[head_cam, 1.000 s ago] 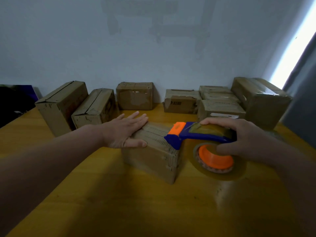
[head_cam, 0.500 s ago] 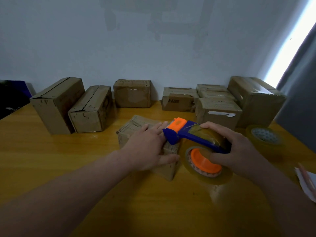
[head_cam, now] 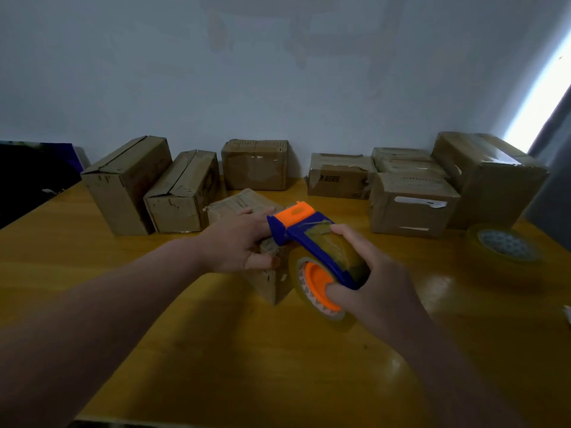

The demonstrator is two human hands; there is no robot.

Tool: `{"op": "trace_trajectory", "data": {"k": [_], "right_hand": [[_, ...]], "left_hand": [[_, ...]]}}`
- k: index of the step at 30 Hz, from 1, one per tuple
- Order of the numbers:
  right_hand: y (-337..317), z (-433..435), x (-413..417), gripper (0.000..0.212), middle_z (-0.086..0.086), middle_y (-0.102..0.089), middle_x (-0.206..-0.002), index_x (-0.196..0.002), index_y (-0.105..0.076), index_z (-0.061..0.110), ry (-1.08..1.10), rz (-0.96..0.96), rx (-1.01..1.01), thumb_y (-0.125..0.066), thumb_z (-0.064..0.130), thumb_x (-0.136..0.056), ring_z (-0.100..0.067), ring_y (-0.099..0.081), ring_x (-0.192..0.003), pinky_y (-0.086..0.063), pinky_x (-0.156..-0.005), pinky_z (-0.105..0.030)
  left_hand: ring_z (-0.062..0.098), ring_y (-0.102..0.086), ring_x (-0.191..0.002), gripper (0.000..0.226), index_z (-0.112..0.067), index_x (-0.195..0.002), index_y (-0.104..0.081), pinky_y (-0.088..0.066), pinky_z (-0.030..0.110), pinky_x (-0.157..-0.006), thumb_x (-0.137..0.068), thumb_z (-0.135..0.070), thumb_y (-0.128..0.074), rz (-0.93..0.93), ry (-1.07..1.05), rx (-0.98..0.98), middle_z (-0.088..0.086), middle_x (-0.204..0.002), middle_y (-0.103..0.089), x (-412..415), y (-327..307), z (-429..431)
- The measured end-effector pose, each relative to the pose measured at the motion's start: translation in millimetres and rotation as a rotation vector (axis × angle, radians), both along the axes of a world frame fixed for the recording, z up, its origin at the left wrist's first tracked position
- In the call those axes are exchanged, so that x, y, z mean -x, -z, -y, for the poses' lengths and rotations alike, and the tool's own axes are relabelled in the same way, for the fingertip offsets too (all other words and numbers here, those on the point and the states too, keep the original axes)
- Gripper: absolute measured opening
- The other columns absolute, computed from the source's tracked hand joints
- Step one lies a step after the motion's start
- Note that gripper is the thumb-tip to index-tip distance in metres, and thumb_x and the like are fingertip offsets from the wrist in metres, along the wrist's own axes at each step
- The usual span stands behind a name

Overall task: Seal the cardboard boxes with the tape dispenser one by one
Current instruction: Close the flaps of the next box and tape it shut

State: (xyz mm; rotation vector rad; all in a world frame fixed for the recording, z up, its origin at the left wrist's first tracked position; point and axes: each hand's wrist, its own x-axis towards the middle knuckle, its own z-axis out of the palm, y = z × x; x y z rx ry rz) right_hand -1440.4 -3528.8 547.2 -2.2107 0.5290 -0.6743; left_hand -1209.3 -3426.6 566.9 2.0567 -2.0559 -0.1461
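Drawn nearer since a second ago, my left hand (head_cam: 238, 242) lies flat on the small cardboard box (head_cam: 234, 200), fingers straight, thumb down its front face. My right hand (head_cam: 370, 279) wraps tightly round the tape dispenser (head_cam: 309, 239), its orange head raised over the box's right edge. More boxes (head_cam: 255, 168) line the wall on the yellow table (head_cam: 278, 366); a spare tape roll (head_cam: 503, 245) sits far right.

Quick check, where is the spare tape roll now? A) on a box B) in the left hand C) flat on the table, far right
C: the spare tape roll lies flat on the table at far right, with no hand on it.
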Motion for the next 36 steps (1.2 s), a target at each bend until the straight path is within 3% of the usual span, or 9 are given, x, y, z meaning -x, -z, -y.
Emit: {"op": "trace_trajectory", "data": {"k": [3,8,12,17,21,26,30,32,36], "right_hand": [[-1,-1,7,0.084,0.012,-0.050,-0.119,-0.140,-0.037,0.046,-0.016,-0.009,-0.023,-0.076,0.020,-0.070,-0.005,-0.056,-0.096,-0.046,-0.059,-0.007],[-2,-2,14,0.086,0.014,-0.050,-0.120,-0.140,-0.037,0.046,-0.037,0.001,-0.026,-0.078,0.021,-0.068,-0.001,-0.055,-0.096,-0.045,-0.057,-0.007],[-4,-5,16,0.087,0.019,-0.047,-0.118,-0.139,-0.035,0.048,-0.044,-0.003,0.007,-0.078,0.023,-0.069,-0.001,-0.054,-0.098,-0.048,-0.060,-0.007],[-7,-5,35,0.074,0.031,-0.048,-0.109,-0.129,-0.045,0.049,-0.036,0.027,0.019,-0.078,0.021,-0.068,0.006,-0.055,-0.095,-0.046,-0.061,-0.006],[-7,-5,60,0.069,0.031,-0.053,-0.107,-0.120,-0.048,0.057,-0.040,0.041,-0.053,-0.071,0.032,-0.060,0.009,-0.055,-0.096,-0.047,-0.061,-0.008],[-13,-9,63,0.070,0.030,-0.052,-0.110,-0.125,-0.046,0.053,-0.053,-0.009,0.071,-0.075,0.038,-0.063,0.012,-0.052,-0.100,-0.045,-0.062,-0.004],[-25,-6,78,0.069,0.031,-0.052,-0.110,-0.117,-0.044,0.061,-0.052,-0.065,0.036,-0.063,0.058,-0.051,0.013,-0.053,-0.097,-0.044,-0.062,-0.004],[-30,-5,81,0.067,0.030,-0.054,-0.107,-0.113,-0.046,0.061,-0.048,-0.090,-0.004,-0.068,0.053,-0.050,0.013,-0.056,-0.092,-0.045,-0.061,-0.005],[-36,-1,60,0.063,0.020,-0.055,-0.096,-0.122,-0.047,0.050,-0.034,-0.281,0.033,-0.078,0.034,-0.069,0.011,-0.055,-0.076,-0.041,-0.054,-0.005]], "left_hand": [[0.001,-0.034,-0.120,0.054,-0.047,-0.132,-0.037,-0.026,0.048,-0.111,-0.080,-0.063,-0.040,-0.029,0.005,0.015,-0.006,-0.137,-0.048,0,2,1],[0.018,-0.027,-0.138,0.068,-0.042,-0.141,-0.034,-0.022,0.051,-0.113,-0.078,-0.067,-0.036,0.019,-0.004,-0.031,-0.005,-0.150,-0.034,-5,5,5],[0.019,-0.016,-0.143,0.062,-0.050,-0.135,-0.025,-0.006,0.042,-0.118,-0.076,-0.068,-0.030,0.017,-0.013,-0.060,-0.004,-0.154,-0.028,-1,2,4],[0.016,0.002,-0.146,0.079,-0.046,-0.143,-0.001,0.000,0.041,-0.117,-0.071,-0.073,-0.020,0.114,-0.033,-0.163,-0.004,-0.160,0.000,-5,2,7],[0.016,0.003,-0.146,0.078,-0.049,-0.141,0.006,0.002,0.039,-0.116,-0.072,-0.076,-0.019,0.149,-0.041,-0.189,-0.005,-0.160,0.004,-10,3,9],[0.016,0.003,-0.146,0.079,-0.049,-0.140,0.007,0.002,0.039,-0.116,-0.071,-0.076,-0.017,0.170,-0.049,-0.191,-0.004,-0.160,0.005,-7,2,7],[0.016,0.002,-0.146,0.078,-0.049,-0.139,0.006,0.001,0.038,-0.116,-0.070,-0.075,-0.018,0.165,-0.060,-0.200,-0.004,-0.159,0.004,-5,-1,8],[0.016,0.001,-0.146,0.077,-0.050,-0.139,0.006,0.001,0.038,-0.116,-0.070,-0.075,-0.019,0.160,-0.059,-0.203,-0.004,-0.159,0.004,-5,-1,8],[0.017,0.001,-0.147,0.079,-0.049,-0.139,0.005,0.000,0.039,-0.116,-0.070,-0.077,-0.019,0.163,-0.058,-0.199,-0.003,-0.159,0.004,-5,-1,8]]}}
